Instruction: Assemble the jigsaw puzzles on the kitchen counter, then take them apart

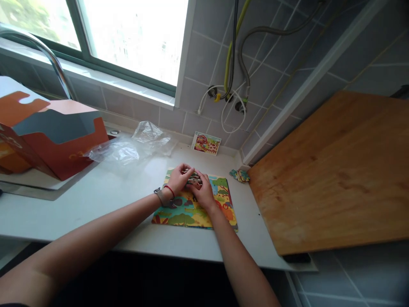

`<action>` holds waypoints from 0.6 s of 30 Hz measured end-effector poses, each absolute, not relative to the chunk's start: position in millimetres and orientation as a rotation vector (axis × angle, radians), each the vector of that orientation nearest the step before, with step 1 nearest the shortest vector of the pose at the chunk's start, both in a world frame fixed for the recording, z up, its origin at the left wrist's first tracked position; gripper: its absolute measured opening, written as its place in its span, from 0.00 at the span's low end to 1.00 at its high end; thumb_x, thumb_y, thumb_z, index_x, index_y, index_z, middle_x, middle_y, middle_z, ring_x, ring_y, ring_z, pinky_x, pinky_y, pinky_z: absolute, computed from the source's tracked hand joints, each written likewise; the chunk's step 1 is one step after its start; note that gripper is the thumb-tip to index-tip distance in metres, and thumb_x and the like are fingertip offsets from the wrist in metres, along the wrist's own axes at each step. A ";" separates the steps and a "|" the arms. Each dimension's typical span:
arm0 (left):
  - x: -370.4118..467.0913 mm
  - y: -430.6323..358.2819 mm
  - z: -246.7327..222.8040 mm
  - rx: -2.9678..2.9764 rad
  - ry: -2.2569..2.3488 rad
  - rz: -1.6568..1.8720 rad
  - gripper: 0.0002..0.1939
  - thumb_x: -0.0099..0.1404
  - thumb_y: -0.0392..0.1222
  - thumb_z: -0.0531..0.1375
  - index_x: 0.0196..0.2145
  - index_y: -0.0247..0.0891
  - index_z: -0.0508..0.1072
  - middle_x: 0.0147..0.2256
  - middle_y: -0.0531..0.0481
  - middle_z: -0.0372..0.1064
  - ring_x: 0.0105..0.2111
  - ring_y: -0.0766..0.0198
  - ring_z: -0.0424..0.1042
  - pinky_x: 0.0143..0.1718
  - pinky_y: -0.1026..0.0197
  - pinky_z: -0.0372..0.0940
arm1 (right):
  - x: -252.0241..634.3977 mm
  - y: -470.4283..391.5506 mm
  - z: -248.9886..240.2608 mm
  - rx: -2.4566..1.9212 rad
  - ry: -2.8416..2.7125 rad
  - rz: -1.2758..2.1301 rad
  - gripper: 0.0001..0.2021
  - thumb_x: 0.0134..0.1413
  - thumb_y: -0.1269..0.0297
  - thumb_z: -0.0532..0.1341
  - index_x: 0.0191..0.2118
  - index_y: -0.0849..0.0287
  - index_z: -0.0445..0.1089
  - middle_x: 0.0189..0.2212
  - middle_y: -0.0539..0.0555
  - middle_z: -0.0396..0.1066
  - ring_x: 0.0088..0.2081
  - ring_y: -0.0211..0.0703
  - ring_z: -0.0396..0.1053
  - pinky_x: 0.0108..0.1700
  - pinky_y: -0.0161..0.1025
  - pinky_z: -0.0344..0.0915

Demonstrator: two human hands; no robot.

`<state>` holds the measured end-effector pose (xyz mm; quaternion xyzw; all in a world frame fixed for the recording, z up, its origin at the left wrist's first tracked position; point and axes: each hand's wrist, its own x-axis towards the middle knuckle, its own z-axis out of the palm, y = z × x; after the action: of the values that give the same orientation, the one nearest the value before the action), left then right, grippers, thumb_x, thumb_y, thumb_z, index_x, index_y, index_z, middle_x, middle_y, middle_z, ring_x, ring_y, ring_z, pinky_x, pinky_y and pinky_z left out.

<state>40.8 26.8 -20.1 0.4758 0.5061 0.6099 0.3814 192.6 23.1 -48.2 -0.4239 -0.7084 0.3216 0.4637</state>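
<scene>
A colourful puzzle board with animals and trees (182, 219) lies flat on the white counter. Over its upper part, my left hand (179, 178) and my right hand (203, 192) are curved around a small stack of thin pieces (194, 178). Both hands grip the stack between them, fingers closed on its sides. The wrist of my left hand bears a watch and a red band. Against the wall behind the board leans a small farm picture card (206, 143). A small pile of puzzle pieces (239, 175) sits to the right of the board.
Crumpled clear plastic (134, 147) lies on the counter left of the hands. Further left stands an open orange box (64, 145) near a metal faucet (53, 59). A large wooden board (338, 179) leans at the right. Hoses and cables hang on the tiled wall.
</scene>
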 end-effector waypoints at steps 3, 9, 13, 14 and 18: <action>27.7 18.5 -26.4 1.573 1.316 1.390 0.15 0.63 0.55 0.64 0.32 0.40 0.76 0.29 0.51 0.75 0.30 0.60 0.74 0.34 0.59 0.67 | 194.7 18.2 -49.8 -1.012 -1.787 0.804 0.26 0.52 0.62 0.73 0.57 0.53 0.74 0.51 0.57 0.73 0.55 0.53 0.73 0.61 0.49 0.69; 7.2 13.3 -24.3 1.884 1.229 1.196 0.18 0.73 0.55 0.56 0.50 0.41 0.75 0.46 0.44 0.77 0.45 0.53 0.77 0.49 0.52 0.70 | 190.1 18.8 -44.0 -1.098 -1.783 0.788 0.31 0.50 0.60 0.74 0.60 0.54 0.70 0.55 0.59 0.74 0.57 0.54 0.72 0.63 0.51 0.68; 5.6 9.8 -28.1 2.049 1.082 1.072 0.36 0.62 0.56 0.70 0.62 0.45 0.66 0.56 0.40 0.72 0.54 0.46 0.74 0.57 0.46 0.68 | 193.5 18.8 -47.7 -1.104 -1.760 0.889 0.38 0.47 0.61 0.75 0.64 0.54 0.65 0.59 0.61 0.71 0.58 0.55 0.72 0.60 0.51 0.71; 5.6 9.4 -29.5 2.060 1.080 1.059 0.38 0.60 0.55 0.72 0.63 0.45 0.65 0.57 0.40 0.71 0.55 0.46 0.74 0.57 0.45 0.69 | 195.6 18.6 -48.2 -1.101 -1.767 0.928 0.41 0.45 0.62 0.76 0.66 0.53 0.63 0.60 0.62 0.69 0.58 0.56 0.72 0.60 0.51 0.72; 4.5 11.5 -33.5 1.948 1.161 1.075 0.34 0.60 0.48 0.71 0.61 0.44 0.66 0.55 0.41 0.73 0.53 0.47 0.76 0.54 0.45 0.70 | 204.7 18.6 -47.1 -1.089 -1.824 1.047 0.51 0.43 0.63 0.78 0.72 0.50 0.54 0.63 0.62 0.67 0.61 0.56 0.71 0.61 0.53 0.71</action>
<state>4.5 11.5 -33.5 0.7377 0.4398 0.4072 0.3107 204.7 18.6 -47.1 -0.4259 -0.7132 0.4095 0.3771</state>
